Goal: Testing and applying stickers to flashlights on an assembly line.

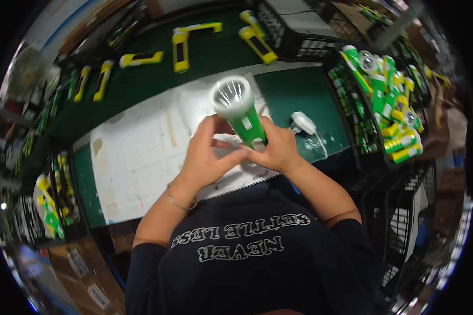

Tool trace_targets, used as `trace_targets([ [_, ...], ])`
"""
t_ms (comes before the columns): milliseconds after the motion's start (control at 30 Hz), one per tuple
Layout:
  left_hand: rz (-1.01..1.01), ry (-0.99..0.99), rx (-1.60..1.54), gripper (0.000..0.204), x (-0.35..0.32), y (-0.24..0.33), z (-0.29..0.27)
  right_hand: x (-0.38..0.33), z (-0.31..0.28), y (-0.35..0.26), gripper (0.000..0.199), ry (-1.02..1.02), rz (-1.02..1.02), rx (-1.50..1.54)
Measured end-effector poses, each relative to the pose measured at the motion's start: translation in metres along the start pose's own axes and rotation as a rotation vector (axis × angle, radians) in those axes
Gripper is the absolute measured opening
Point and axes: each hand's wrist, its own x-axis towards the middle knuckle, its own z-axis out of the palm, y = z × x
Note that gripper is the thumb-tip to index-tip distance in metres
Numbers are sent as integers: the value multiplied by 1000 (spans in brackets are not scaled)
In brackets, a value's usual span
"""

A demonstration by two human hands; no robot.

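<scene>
A green flashlight (245, 126) with a wide white head stands tilted over the work surface, its clear lens facing up. Around its lower body my right hand (278, 144) is closed. My left hand (207, 152) curls at its other side, with the thumb at the bottom end, close to the right thumb. The left fingertips pass behind the flashlight and are partly hidden. Beneath both hands lies a stained white sheet (136, 152) on the green table (299, 86).
A white plug-in charger (304, 122) with a cord lies to the right. Beyond it, a black crate (347, 110) overflows with green and yellow flashlights. Several yellow-and-black flashlights (181, 51) lie on the far side. Another crate (79, 210) stands at left, above a cardboard box (81, 273).
</scene>
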Motion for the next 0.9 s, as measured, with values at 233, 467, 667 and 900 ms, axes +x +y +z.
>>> trace_targets([
  [233, -51, 129, -3, 40, -2, -29, -36, 26, -174, 68, 49, 213, 624, -453],
  [467, 54, 187, 317, 30, 71, -56, -84, -1, -274, 179, 65, -9, 965, -1065],
  [667, 2, 477, 731, 45, 169, -117, -128, 5, -267, 147, 69, 109, 856, -1073],
  [900, -429, 318, 805, 67, 225, -154, -131, 27, -177, 72, 33, 317, 407, -487],
])
